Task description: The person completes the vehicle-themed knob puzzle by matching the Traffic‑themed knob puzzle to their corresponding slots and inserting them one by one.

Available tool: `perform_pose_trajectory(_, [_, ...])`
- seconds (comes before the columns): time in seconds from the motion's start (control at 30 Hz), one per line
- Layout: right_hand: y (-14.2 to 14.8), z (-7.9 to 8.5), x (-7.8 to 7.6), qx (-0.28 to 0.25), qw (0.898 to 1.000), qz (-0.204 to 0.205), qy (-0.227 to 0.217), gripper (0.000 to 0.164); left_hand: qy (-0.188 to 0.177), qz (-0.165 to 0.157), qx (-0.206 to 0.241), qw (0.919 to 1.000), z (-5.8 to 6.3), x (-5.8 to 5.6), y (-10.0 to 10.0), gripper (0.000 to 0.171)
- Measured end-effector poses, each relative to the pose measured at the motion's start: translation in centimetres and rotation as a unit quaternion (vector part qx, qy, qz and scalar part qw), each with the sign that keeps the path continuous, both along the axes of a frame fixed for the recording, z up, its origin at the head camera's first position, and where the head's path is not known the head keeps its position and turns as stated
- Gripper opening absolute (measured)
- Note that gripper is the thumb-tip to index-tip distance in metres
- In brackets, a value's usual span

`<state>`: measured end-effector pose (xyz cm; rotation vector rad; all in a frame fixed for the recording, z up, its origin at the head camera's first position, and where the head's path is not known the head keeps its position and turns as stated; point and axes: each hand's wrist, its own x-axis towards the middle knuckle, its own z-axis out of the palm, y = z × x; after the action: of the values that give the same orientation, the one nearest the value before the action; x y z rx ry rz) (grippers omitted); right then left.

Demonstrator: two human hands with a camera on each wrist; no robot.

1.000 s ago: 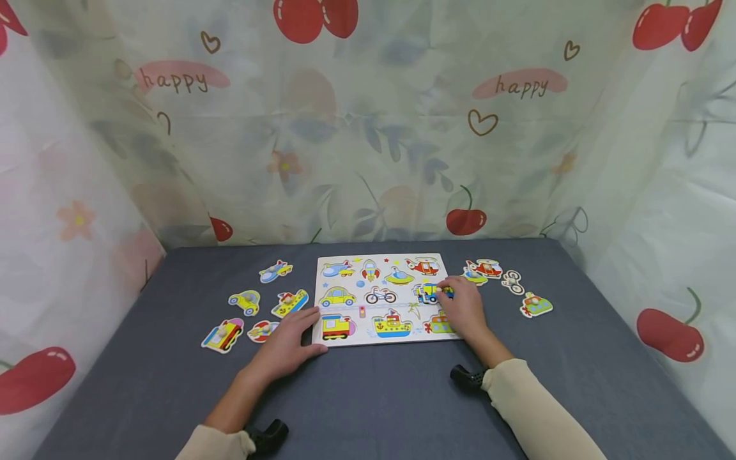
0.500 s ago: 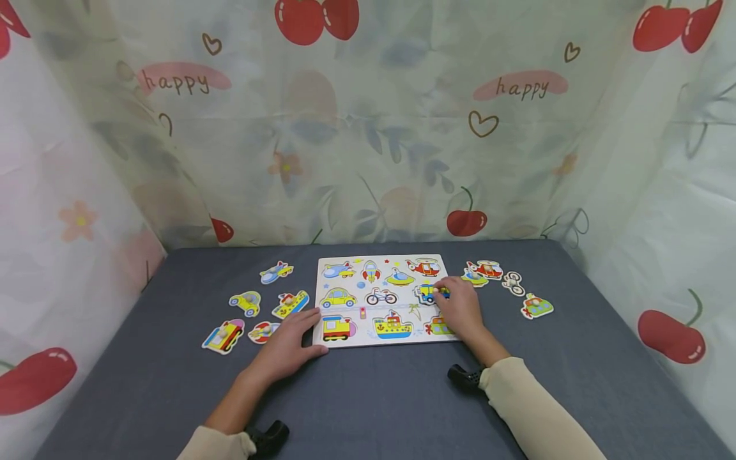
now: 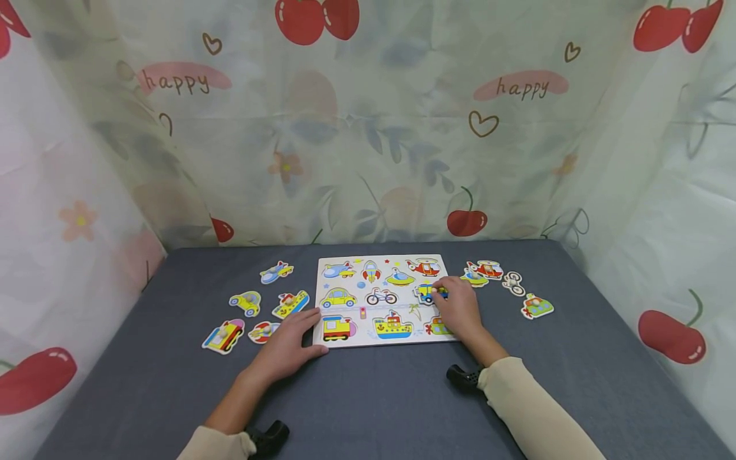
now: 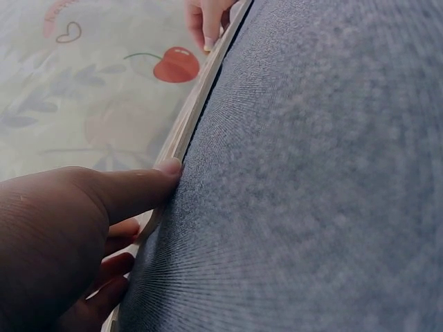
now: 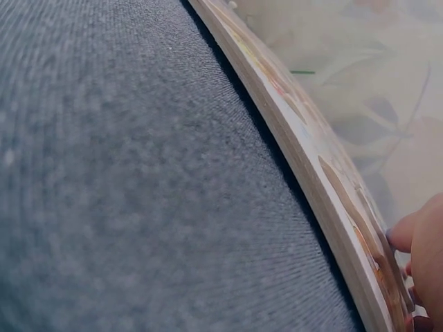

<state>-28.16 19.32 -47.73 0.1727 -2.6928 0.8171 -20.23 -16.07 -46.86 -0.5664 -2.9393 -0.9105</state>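
A white wooden puzzle board (image 3: 364,283) printed with vehicles lies on the dark cloth. My left hand (image 3: 283,347) rests against its near left corner, thumb along the front edge and the fingers at the left side. In the left wrist view the left thumb (image 4: 138,190) touches the board's edge. My right hand (image 3: 460,305) pinches a blue and yellow vehicle puzzle piece (image 3: 424,294) over the matching picture at the board's right side. The fingers partly cover this piece. The right wrist view shows only part of the right hand (image 5: 426,242), beside the board's edge (image 5: 304,173).
Left of the board lie several knobbed pieces, among them a plane (image 3: 276,273), a car (image 3: 245,303), a ship (image 3: 290,304) and a train (image 3: 223,337). At right are a helicopter (image 3: 489,269), a bicycle (image 3: 513,283) and a submarine (image 3: 537,306). Patterned curtains (image 3: 368,128) enclose the table.
My right hand has shifted slightly left with the blue and yellow vehicle piece, which now lines up more closely with its picture. My left hand keeps its place at the corner.
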Motion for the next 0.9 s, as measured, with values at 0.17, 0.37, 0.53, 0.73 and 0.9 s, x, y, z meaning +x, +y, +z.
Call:
perform_pose_trajectory(0.17, [-0.01,-0.07,0.10,0.005,1.000,-0.001,0.000,0.018,-0.001,0.001,0.000,1.0000,0.11,0.05,0.03,0.067])
perform_pose_trajectory(0.37, [0.00,-0.18,0.18,0.008,1.000,0.006,0.012,0.017,0.004,0.002,-0.003,1.0000,0.07,-0.01,0.04,0.067])
perform_pose_trajectory(0.53, [0.02,-0.29,0.09,0.012,1.000,0.008,0.011,0.017,-0.004,0.005,-0.005,1.0000,0.09,-0.04,0.04,0.068])
perform_pose_trajectory(0.73, [-0.03,-0.33,0.15,0.012,1.000,0.009,0.011,0.017,-0.013,0.007,-0.006,0.9999,0.07,0.00,0.00,0.069])
perform_pose_trajectory(0.9, [0.00,-0.29,0.15,0.016,1.000,0.007,0.003,0.018,-0.009,0.005,-0.008,0.9999,-0.04,-0.06,0.03,0.068])
